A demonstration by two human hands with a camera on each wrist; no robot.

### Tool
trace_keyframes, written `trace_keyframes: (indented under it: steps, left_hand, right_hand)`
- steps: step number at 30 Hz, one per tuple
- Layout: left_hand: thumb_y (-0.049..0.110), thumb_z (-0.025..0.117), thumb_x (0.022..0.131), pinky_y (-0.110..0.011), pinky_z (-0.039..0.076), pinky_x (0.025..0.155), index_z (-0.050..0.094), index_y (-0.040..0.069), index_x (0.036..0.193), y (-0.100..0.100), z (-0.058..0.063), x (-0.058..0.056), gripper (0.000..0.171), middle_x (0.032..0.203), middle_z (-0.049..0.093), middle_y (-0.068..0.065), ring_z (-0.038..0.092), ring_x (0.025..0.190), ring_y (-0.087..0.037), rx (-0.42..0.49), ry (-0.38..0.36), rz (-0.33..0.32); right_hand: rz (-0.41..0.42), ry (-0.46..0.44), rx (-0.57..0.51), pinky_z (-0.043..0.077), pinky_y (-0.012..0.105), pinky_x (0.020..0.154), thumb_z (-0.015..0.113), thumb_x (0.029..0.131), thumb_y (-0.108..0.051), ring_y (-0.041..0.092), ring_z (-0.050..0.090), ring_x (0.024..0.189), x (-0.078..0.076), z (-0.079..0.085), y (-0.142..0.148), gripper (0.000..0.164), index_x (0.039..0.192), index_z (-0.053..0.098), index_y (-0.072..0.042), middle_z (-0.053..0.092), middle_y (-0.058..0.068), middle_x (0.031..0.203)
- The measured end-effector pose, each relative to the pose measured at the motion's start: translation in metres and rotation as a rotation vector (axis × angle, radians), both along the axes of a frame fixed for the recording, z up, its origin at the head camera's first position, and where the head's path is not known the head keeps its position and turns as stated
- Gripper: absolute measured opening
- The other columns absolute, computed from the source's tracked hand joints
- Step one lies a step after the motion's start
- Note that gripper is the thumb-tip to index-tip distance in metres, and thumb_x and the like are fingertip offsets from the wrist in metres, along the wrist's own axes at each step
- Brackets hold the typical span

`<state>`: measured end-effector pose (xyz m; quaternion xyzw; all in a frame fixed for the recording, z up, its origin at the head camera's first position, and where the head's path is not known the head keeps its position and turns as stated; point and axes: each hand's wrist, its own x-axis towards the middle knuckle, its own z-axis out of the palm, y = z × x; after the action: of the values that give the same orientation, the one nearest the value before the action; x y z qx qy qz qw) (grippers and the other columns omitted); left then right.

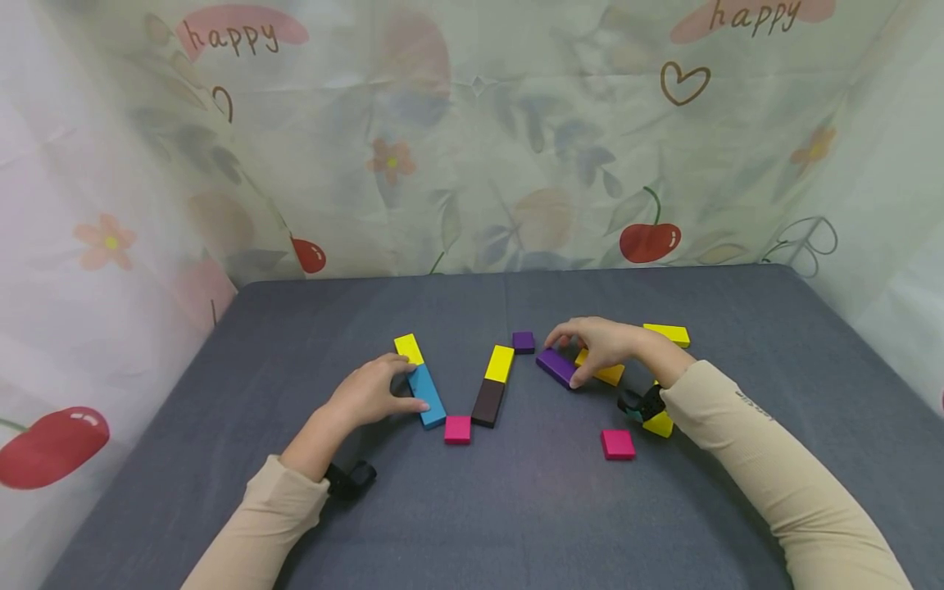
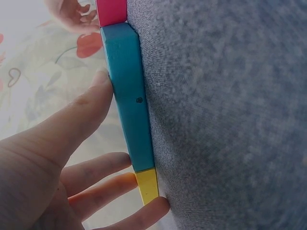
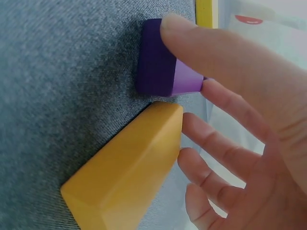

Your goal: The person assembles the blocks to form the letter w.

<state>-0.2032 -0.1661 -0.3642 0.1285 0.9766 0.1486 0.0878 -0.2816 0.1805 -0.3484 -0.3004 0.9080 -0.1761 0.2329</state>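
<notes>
Head view: on grey table [image 1: 509,524], with right hand [image 1: 608,344], pinches purple bar [image 1: 555,368] near its ends, thumb at near right, fingertips at far left. With left hand [image 1: 371,393], fingers spread and not clenched, touches blue bar [image 1: 426,397] and yellow block [image 1: 407,345] beyond, well left of purple bar. Key relation: within right hand's span, long axis slanting far left to near right. Just right of purple bar: orange block [image 1: 610,374]. Just beyond its far left end: purple square [image 1: 524,342].

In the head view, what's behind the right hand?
An orange block, partly showing. The right hand covers the rest of it from this camera; anything else fully behind cannot be seen.
</notes>
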Motion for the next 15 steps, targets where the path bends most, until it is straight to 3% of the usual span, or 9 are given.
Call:
trace_keyframes:
  steps: [15]
  left_hand:
    - [0.043, 0.073, 0.077, -0.053, 0.040, 0.104, 0.054, 0.002, 0.130, 0.0003, 0.0006, -0.0009, 0.069, 0.141, 0.046, -0.019, 0.044, 0.130, -0.036, -0.004, -0.005, 0.002]
  right_hand:
    - [-0.026, 0.039, -0.016, 0.045, 0.042, 0.088, 0.077, 0.076, -0.029, 0.029, 0.050, 0.100, -0.0030, -0.0031, 0.0009, 0.061, 0.128, 0.051, -0.011, 0.056, 0.017, 0.121]
